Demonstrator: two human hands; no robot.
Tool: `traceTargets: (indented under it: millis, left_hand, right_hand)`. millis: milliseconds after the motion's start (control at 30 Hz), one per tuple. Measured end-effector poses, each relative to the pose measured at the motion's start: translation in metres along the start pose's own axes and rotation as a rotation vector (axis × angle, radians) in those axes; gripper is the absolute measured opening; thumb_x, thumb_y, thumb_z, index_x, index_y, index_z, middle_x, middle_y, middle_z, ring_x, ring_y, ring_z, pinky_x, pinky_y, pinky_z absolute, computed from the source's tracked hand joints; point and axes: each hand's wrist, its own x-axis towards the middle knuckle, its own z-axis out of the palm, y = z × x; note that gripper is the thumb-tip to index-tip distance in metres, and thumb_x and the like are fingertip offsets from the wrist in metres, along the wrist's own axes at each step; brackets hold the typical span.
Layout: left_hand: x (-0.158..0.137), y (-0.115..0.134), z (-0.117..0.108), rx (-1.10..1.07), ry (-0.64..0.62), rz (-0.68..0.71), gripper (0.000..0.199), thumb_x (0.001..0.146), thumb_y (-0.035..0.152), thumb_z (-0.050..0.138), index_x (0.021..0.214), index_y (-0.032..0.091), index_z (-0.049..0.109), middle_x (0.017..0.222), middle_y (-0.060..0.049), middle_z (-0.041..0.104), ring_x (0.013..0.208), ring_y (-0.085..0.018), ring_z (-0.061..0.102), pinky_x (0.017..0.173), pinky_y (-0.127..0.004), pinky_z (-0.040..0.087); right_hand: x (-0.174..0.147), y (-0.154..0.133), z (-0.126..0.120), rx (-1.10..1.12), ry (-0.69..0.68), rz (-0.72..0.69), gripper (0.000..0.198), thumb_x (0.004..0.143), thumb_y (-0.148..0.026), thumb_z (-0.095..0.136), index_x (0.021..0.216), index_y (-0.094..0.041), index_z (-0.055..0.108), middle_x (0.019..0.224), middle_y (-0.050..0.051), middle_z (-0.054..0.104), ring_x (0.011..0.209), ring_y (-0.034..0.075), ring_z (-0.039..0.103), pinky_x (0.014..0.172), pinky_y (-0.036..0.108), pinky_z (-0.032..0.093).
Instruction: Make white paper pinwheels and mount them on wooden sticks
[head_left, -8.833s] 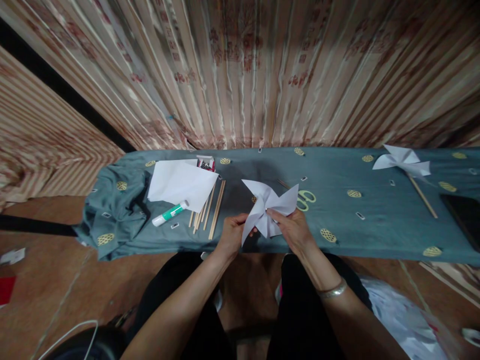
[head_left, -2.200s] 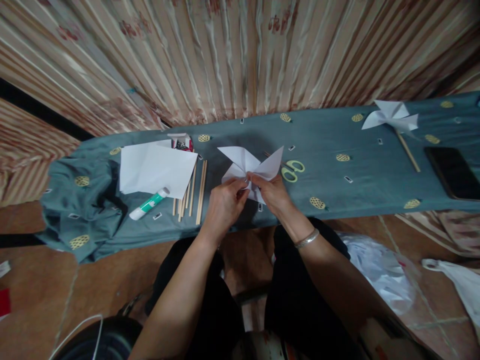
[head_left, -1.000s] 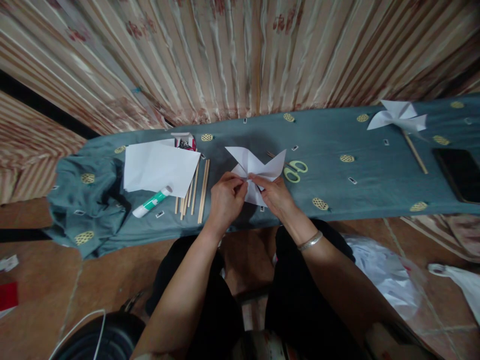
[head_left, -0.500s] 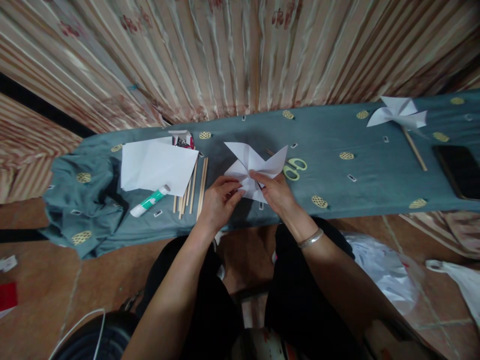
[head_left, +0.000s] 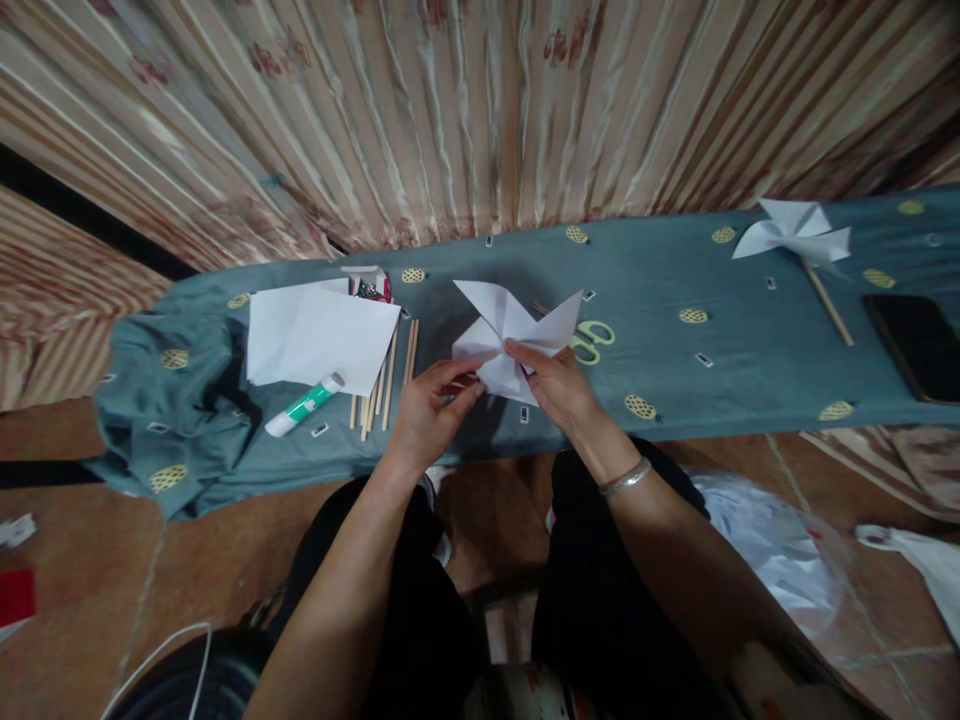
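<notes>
A white paper pinwheel (head_left: pixel 508 325), its blades folded in toward the middle, is between my hands above the cloth. My right hand (head_left: pixel 559 385) grips it from the right, thumb pressed on the centre and fingers hidden underneath. At its lower left edge my left hand (head_left: pixel 437 405) is closed, thumb and forefinger pinched together at the paper. Just right of the pinwheel lie scissors with light green handles (head_left: pixel 594 342), their blades partly covered by the paper. Several wooden sticks (head_left: pixel 382 385) lie to the left of my left hand.
White paper sheets (head_left: pixel 319 330), a green-and-white glue stick (head_left: pixel 304 405) and a small open box (head_left: pixel 369 285) of metal bits are on the left. Another pinwheel on a stick (head_left: pixel 796 232) and a black phone (head_left: pixel 916 345) lie right. A plastic bag (head_left: pixel 772 545) is on the floor.
My left fingers have shifted slightly at the paper's lower left edge. The pinwheel sits slightly farther right in view; my right thumb stays on its centre.
</notes>
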Motion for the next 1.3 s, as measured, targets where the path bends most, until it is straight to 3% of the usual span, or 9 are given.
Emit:
traceTargets:
  millis: [200,333,433,567,633,833,1000,1300]
  left_hand:
    - [0.0,-0.008,-0.003,-0.061,0.214,-0.094,0.031,0.077,0.039,0.071,0.099,0.016,0.071,0.096,-0.009,0.075,0.087,-0.021,0.069,0.084,-0.035,0.055]
    - [0.004,-0.017,-0.006,-0.147,0.349,-0.123,0.058,0.072,0.042,0.077,0.123,0.02,0.061,0.127,-0.013,0.067,0.118,-0.025,0.062,0.095,-0.037,0.052]
    - [0.008,-0.014,-0.004,-0.292,0.259,-0.22,0.069,0.068,0.048,0.079,0.127,0.019,0.059,0.134,-0.015,0.064,0.125,-0.028,0.059,0.098,-0.038,0.05]
    - [0.01,0.002,0.005,-0.549,-0.006,-0.33,0.063,0.058,0.052,0.084,0.107,0.014,0.072,0.11,-0.014,0.075,0.105,-0.03,0.069,0.091,-0.039,0.054]
    - [0.009,0.009,0.01,-0.602,-0.053,-0.367,0.055,0.057,0.05,0.085,0.097,0.013,0.076,0.096,-0.012,0.078,0.09,-0.027,0.072,0.085,-0.037,0.055]
    - [0.01,0.007,0.016,-0.59,0.077,-0.436,0.042,0.047,0.035,0.091,0.08,0.014,0.077,0.073,-0.004,0.076,0.063,-0.016,0.065,0.067,-0.029,0.052]
    - [0.01,0.003,0.018,-0.567,0.119,-0.437,0.041,0.047,0.037,0.092,0.078,0.014,0.077,0.072,-0.004,0.075,0.062,-0.016,0.065,0.066,-0.028,0.051]
    - [0.009,-0.002,0.019,-0.607,0.115,-0.438,0.036,0.048,0.034,0.092,0.073,0.013,0.076,0.069,-0.003,0.074,0.063,-0.016,0.064,0.067,-0.029,0.05]
  right_hand:
    - [0.009,-0.01,-0.008,0.058,0.064,-0.052,0.024,0.056,-0.025,0.086,0.074,-0.024,0.07,0.08,-0.001,0.077,0.097,0.023,0.071,0.096,0.04,0.057]
    - [0.009,-0.02,-0.011,0.067,0.052,-0.054,0.026,0.056,-0.026,0.087,0.076,-0.024,0.071,0.081,-0.001,0.078,0.101,0.023,0.071,0.095,0.04,0.057]
    - [0.003,-0.024,-0.01,0.079,-0.011,-0.037,0.033,0.055,-0.025,0.089,0.085,-0.024,0.074,0.084,-0.001,0.079,0.098,0.022,0.072,0.095,0.038,0.057]
    - [-0.005,-0.023,-0.008,0.029,-0.163,0.047,0.044,0.055,-0.027,0.091,0.096,-0.024,0.074,0.087,-0.001,0.08,0.091,0.022,0.073,0.09,0.04,0.059]
    - [-0.008,-0.02,-0.008,-0.011,-0.214,0.093,0.045,0.055,-0.031,0.091,0.096,-0.022,0.075,0.088,0.001,0.08,0.09,0.023,0.073,0.088,0.041,0.059]
    - [-0.007,-0.009,-0.012,-0.124,-0.256,0.091,0.033,0.06,-0.03,0.089,0.087,-0.019,0.075,0.088,0.003,0.079,0.082,0.02,0.072,0.085,0.037,0.058]
    - [-0.006,-0.004,-0.011,-0.192,-0.235,0.052,0.027,0.061,-0.027,0.088,0.085,-0.021,0.075,0.081,0.001,0.078,0.08,0.019,0.07,0.082,0.036,0.058]
    - [-0.009,-0.006,-0.004,-0.056,-0.231,0.159,0.028,0.052,-0.028,0.09,0.074,-0.021,0.076,0.074,0.0,0.077,0.071,0.017,0.07,0.079,0.034,0.057]
